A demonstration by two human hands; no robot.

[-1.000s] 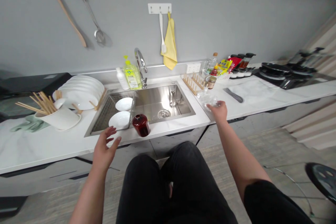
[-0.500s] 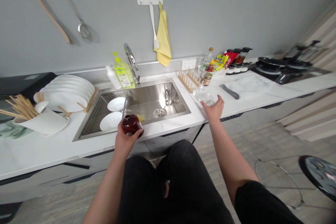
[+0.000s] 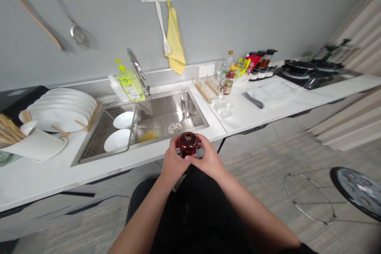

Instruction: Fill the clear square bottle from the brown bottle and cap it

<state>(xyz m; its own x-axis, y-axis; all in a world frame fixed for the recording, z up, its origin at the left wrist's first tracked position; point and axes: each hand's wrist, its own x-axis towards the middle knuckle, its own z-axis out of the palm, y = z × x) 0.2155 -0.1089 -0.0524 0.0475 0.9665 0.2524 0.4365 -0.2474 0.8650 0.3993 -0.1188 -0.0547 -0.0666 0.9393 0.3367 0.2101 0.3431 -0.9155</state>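
Note:
In front of the sink, close to the counter's front edge, a dark red, glossy, rounded glass pot is held upright between both hands. A small round opening with a pale rim shows at its top. My left hand wraps its left side, thumb across the front. My right hand grips the opposite side, where a loop like a handle partly shows; the fingers behind are hidden. Beyond the right hand, a clear plastic container lies on the counter beside a wooden rack.
The steel sink holds white bowls in its left basket and a yellow cloth. White plates and a chopstick holder stand left. Rightward are a jar, a grey utensil, a stove and a stool.
My right hand has left the clear container and come to the red glass pot. My left hand has brought the pot rightward in front of me. The view has turned slightly right.

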